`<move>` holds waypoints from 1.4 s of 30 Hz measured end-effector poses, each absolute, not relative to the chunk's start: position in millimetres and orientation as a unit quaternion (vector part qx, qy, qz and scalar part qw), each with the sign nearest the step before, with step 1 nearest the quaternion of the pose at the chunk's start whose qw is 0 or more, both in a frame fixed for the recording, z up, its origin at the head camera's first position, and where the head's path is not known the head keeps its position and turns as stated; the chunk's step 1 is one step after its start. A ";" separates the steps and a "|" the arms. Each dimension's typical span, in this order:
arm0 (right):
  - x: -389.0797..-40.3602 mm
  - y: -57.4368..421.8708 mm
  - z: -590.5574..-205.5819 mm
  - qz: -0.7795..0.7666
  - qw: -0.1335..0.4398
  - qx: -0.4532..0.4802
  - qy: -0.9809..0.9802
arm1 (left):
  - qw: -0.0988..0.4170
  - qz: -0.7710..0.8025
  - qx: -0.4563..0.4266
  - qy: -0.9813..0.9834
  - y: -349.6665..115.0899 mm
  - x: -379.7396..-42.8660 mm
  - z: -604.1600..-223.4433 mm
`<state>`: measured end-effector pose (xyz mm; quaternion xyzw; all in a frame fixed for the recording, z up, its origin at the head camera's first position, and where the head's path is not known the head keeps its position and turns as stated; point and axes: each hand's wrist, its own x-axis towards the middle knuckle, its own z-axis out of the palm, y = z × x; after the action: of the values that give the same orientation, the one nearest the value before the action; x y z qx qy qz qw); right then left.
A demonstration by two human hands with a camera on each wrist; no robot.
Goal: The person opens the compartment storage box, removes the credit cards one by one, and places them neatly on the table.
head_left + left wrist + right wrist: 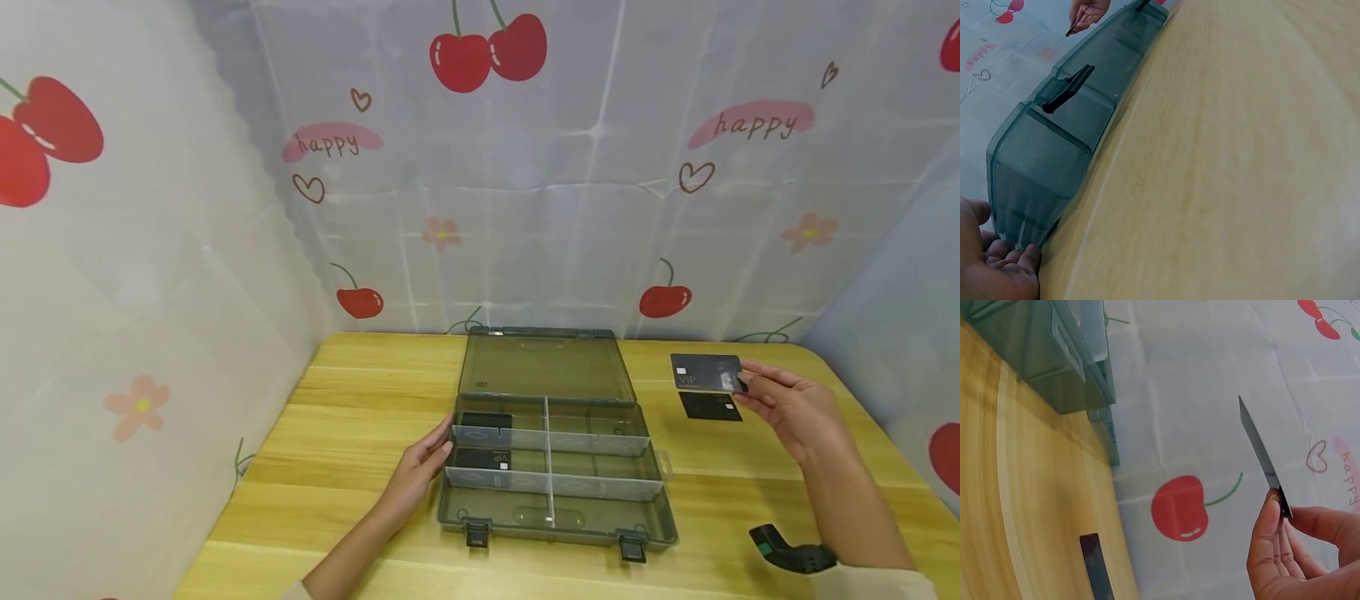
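In the head view a translucent green-grey divided box [551, 531] lies with its lid [546, 367] folded back. One black card [480, 458] marked VIP is in the middle left compartment, and another dark card [486, 420] is in the back left one. My left hand [420, 467] rests against the box's left side, fingers pressed to its wall in the left wrist view. At the right, my right hand [798, 408] pinches a black VIP card [705, 372] by its edge, raised above the table. Below it another black card [708, 406] lies on the wood.
The wooden table [337, 400] carries the box in its middle. Behind and at the sides hangs a cherry-print curtain [525, 167]. A black band [795, 557] circles the right wrist. Two latches hang at the box's front, one of them a black latch [632, 547].
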<state>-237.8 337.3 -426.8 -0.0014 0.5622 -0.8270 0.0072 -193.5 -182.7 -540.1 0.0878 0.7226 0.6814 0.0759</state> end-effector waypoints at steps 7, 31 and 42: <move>-240.2 344.1 -430.2 -0.832 0.005 -0.004 0.555 | 0.071 0.680 0.095 0.723 -181.7 -194.3 -540.7; -244.5 378.5 -452.9 -0.857 -0.016 0.054 0.512 | 0.068 0.678 0.086 0.726 -181.4 -192.7 -538.4; -246.9 390.5 -463.0 -0.869 -0.014 0.063 0.490 | 0.069 0.681 0.087 0.724 -181.6 -191.9 -538.5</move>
<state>-246.9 390.5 -463.0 0.0625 0.4900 -0.8694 -0.0136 -191.9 -181.6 -538.5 0.0871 0.7242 0.6806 0.0689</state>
